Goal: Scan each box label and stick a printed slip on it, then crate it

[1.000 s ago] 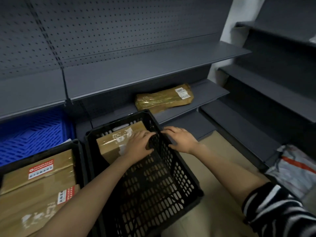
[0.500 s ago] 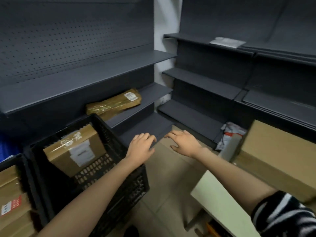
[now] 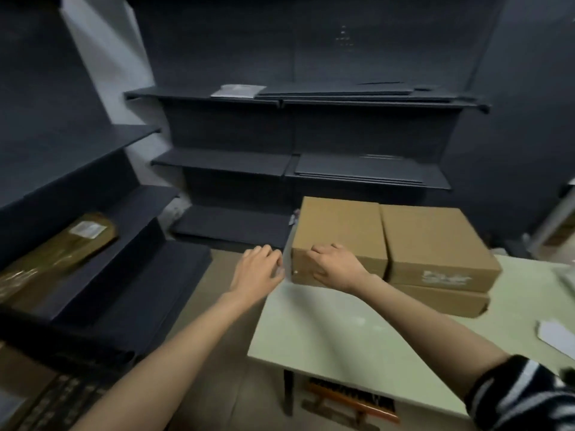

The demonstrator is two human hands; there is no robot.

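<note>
Fingers of right hand (image 3: 337,265) (blurred) curl on cardboard box (image 3: 337,227).

— How many cardboard boxes (image 3: 339,234) do I have on the table (image 3: 342,337)?
— Three that I can see: two on top, one beneath on the right.
— And wrapped parcels (image 3: 62,247) on the shelf?
— One.
— My hands?
— Two, the left hand (image 3: 258,269) and the right hand (image 3: 337,265).

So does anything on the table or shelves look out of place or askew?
Slightly. The left cardboard box juts past the table edge, overhanging the floor. The taped parcel lies skewed across its shelf.
</note>
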